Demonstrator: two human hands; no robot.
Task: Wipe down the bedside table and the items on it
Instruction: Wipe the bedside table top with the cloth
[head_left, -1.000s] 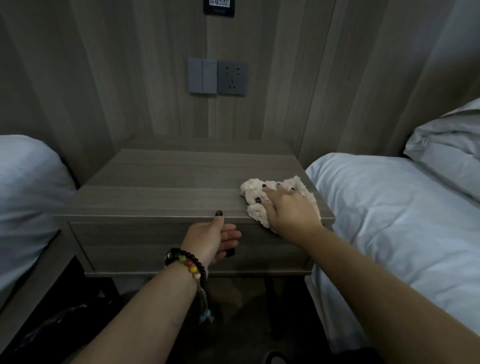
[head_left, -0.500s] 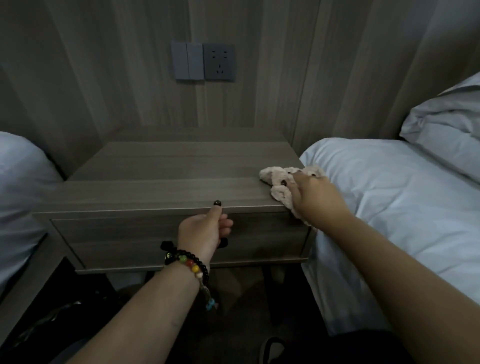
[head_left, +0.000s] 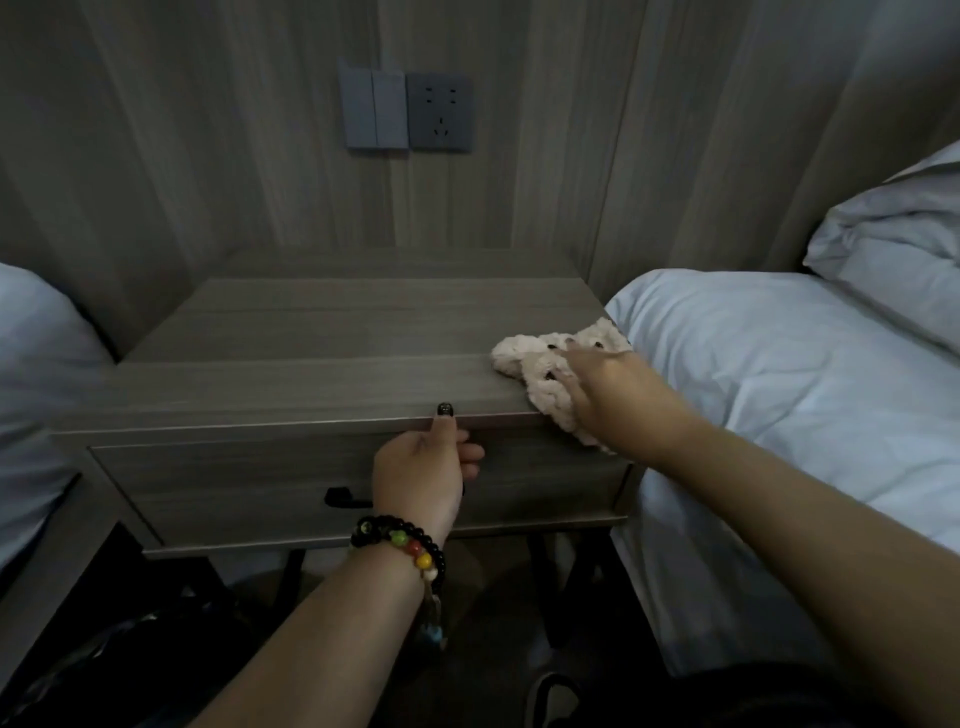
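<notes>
A: Where's the cloth (head_left: 550, 364) now?

B: It has slid to the worktop's (head_left: 291, 358) front-right corner under the right hand's (head_left: 608, 395) flattened fingers; the left hand (head_left: 421, 467) still grips the front edge. That corner's nearly done.

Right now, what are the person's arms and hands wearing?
Both forearms are bare, with no sleeves in view. The left wrist carries a bracelet of black beads with green, red and yellow ones, and small charms hang from it. Nails on the left hand and right hand are painted dark.

Bare bedside table (head_left: 291, 338) top lies open left of the cloth (head_left: 545, 364); beds (head_left: 753, 374) flank both sides; wall panel (head_left: 208, 156) closes the back
</notes>
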